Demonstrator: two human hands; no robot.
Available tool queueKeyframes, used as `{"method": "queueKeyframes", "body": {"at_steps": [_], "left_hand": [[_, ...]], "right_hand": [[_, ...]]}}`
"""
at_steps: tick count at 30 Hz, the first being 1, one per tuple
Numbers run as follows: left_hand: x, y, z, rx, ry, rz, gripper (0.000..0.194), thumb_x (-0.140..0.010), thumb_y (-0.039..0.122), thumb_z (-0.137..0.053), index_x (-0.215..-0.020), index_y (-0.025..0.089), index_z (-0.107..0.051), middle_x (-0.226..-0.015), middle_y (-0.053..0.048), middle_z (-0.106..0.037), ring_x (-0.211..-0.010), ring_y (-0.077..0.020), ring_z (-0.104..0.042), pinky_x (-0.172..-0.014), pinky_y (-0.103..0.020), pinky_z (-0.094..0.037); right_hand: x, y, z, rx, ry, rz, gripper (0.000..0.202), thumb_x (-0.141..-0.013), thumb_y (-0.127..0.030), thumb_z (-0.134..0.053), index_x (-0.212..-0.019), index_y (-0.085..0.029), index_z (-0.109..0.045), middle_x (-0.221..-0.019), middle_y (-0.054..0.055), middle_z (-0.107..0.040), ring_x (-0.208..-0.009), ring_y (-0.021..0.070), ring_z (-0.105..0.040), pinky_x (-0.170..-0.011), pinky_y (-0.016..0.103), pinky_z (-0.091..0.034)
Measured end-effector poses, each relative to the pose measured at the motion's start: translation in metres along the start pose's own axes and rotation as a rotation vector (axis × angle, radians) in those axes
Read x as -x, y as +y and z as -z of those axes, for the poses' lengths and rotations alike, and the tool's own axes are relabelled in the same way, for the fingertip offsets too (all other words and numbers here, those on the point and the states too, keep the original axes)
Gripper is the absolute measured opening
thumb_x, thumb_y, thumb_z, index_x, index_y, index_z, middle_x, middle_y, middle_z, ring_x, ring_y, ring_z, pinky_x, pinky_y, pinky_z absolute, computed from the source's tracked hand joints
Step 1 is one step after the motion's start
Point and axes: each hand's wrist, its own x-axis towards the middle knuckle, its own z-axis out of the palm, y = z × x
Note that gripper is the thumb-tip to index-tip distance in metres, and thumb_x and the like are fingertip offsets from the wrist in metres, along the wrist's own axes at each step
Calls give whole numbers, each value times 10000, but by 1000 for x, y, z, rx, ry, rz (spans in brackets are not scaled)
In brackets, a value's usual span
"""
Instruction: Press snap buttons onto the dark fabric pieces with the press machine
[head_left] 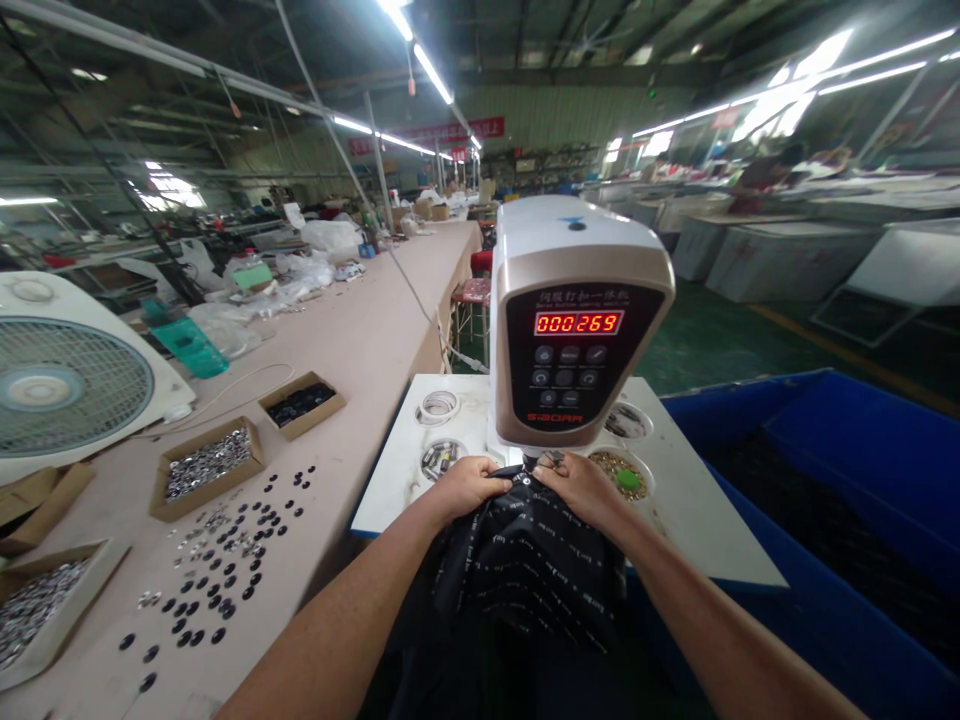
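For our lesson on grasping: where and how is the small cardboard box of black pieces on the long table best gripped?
Probably by the two short end walls of the cardboard box, with fingers coming in from opposite sides and the box kept level: it is shallow, open-topped and holds loose black pieces.

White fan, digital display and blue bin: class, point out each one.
White fan [41, 390], head view: hub of its grille.
Digital display [577, 323], head view: middle of the panel.
Blue bin [862, 430], head view: far inner wall.
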Motion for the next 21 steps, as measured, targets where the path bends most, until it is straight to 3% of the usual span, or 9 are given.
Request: {"method": "queueKeyframes", "body": {"at_steps": [6,9,11,12,14,16,19,21], "left_hand": [[1,6,-1,-103,64,1,250,-704,391,-687,-787,159,-649,-691,4,-621,-683,-175,-556,-629,-280,-387],[10,13,-5,-163,114,-45,222,-740,361,-659,-835,160,-661,-787,-28,-670,-790,-216,-609,-723,-323,-446],[24,15,-8,-245,224,-126,262,-777,351,-642,-958,163,-668,-960,-66,-701,-947,-254,-627,-873,-385,-467],[33,16,-9,-325,348,-198,296,-803,358,-628,-1027,168,-663,-1045,-81,-698,-1016,-268,-621,-938,-420,-464],[57,19,-12,-478,565,-380,334,-843,374,-618,-1103,166,-645,-1139,-113,-675,-1102,-289,-600,-1006,-474,-460],[90,31,-17,-519,645,-579,283,-897,374,-592,-1112,196,-640,-1109,-97,-679,-1047,-259,-629,-938,-439,-525],[156,68,-28,-552,578,-885,165,-927,278,-587,-1079,241,-638,-1008,-52,-701,-924,-193,-679,-794,-317,-587],[204,96,-37,-566,534,-1014,263,-904,177,-605,-1142,288,-623,-1026,-29,-716,-899,-167,-698,-764,-275,-599]], "right_hand": [[-3,5,-2,-67,8,-12,242,-790,-426,-614,-709,-199,-627,-677,-9,-652,-684,179,-571,-639,273,-370],[0,2,-3,-134,25,-18,237,-783,-419,-633,-739,-188,-657,-697,-5,-673,-704,181,-591,-656,271,-387],[5,0,-1,-192,51,-31,234,-788,-409,-639,-746,-182,-673,-692,-11,-671,-702,173,-592,-664,268,-396],[8,0,2,-226,72,-43,229,-787,-402,-648,-736,-181,-676,-685,-16,-666,-699,168,-589,-666,265,-398],[20,4,10,-301,127,-82,220,-768,-390,-686,-702,-180,-679,-666,-26,-654,-691,157,-581,-659,259,-399],[39,14,25,-399,183,-144,221,-734,-387,-741,-681,-179,-688,-640,-33,-651,-664,150,-579,-640,253,-405],[79,38,60,-594,291,-275,241,-693,-390,-810,-674,-173,-708,-592,-23,-667,-599,161,-599,-601,263,-448],[108,56,89,-751,427,-366,231,-705,-373,-821,-688,-169,-716,-588,4,-689,-578,182,-627,-591,281,-492]]}}
